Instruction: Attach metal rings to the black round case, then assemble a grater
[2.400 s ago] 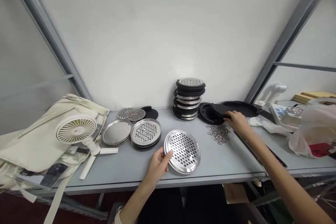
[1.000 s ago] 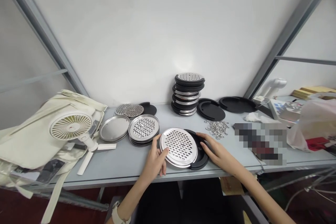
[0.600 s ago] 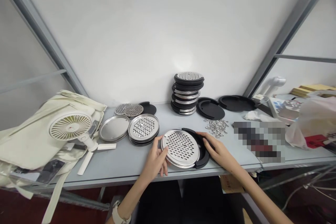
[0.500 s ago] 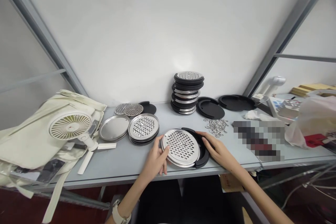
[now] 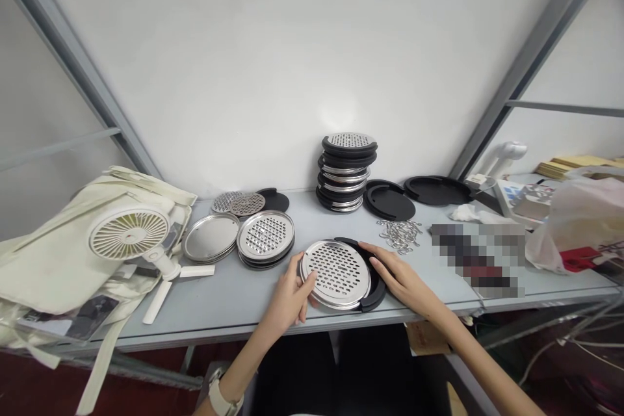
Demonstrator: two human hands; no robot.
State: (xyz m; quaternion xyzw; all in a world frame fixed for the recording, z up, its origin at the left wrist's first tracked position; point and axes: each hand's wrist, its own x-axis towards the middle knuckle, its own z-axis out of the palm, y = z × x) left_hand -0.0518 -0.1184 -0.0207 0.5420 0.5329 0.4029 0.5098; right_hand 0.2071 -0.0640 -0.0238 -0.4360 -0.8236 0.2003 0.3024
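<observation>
Near the table's front edge, my left hand (image 5: 288,296) grips the left rim of a round silver grater plate (image 5: 335,273), thumb on top. The plate has slotted holes and lies partly inside a black round holder (image 5: 376,283) with a raised rim. My right hand (image 5: 397,276) holds the outer right side of that holder, fingers along its rim. A dark crescent of the holder shows between plate and rim. To the left are a stack topped by a grater plate (image 5: 266,236) and a stack of plain metal discs (image 5: 211,237).
Against the wall stands a tall stack of black holders and metal plates (image 5: 347,172). Black trays (image 5: 390,200) and a pile of small metal clips (image 5: 400,234) lie to its right. A white fan (image 5: 129,233) and cream bag (image 5: 53,253) occupy the left, a plastic bag (image 5: 580,214) the right.
My right hand and the black holder have shifted slightly left, so the holder sits a little further around the plate. My left hand stays nearly still on the plate's rim.
</observation>
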